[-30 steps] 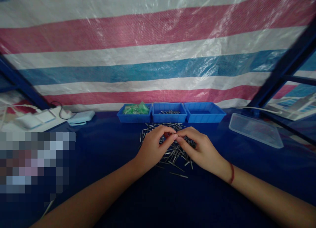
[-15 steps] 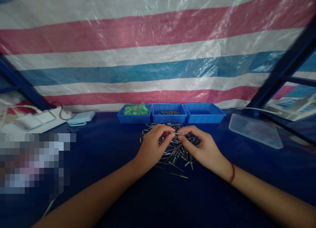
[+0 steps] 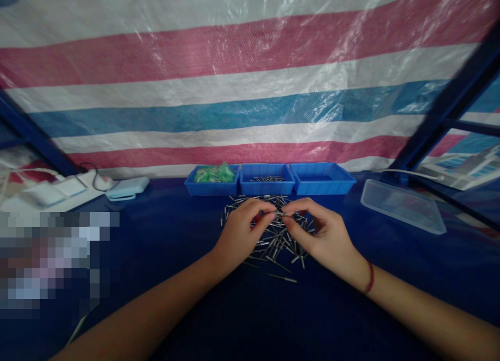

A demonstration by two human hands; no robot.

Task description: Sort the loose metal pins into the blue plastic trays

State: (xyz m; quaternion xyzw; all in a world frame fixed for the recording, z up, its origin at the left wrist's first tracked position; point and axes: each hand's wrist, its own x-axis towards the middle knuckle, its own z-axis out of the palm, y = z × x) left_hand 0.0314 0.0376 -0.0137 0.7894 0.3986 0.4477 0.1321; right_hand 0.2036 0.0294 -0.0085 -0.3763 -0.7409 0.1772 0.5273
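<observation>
Both hands over the middle of the blue table (image 3: 167, 231), fingers closed: left hand (image 3: 242, 229) pinches one end of a thin metal rivet (image 3: 278, 213), right hand (image 3: 326, 229) pinches the other, fingertips a little apart. Rivet lies roughly level, above the loose pile (image 3: 276, 244); my hands hide part of that pile. One stray rivet (image 3: 289, 279) lies just off its near side. Along the table's far edge, three blue bins side by side: left bin (image 3: 211, 189) with green plastic (image 3: 215, 172), middle bin (image 3: 267, 189) with small metal pieces, right bin (image 3: 324, 187). Toward the far right corner, a clear flat tray or lid (image 3: 403, 206). Toward the far left corner, a white power strip (image 3: 62, 194), pale blue object (image 3: 128, 188) just beside. Pixelation covers the left side. Striped sheet (image 3: 250, 111) hangs behind.
</observation>
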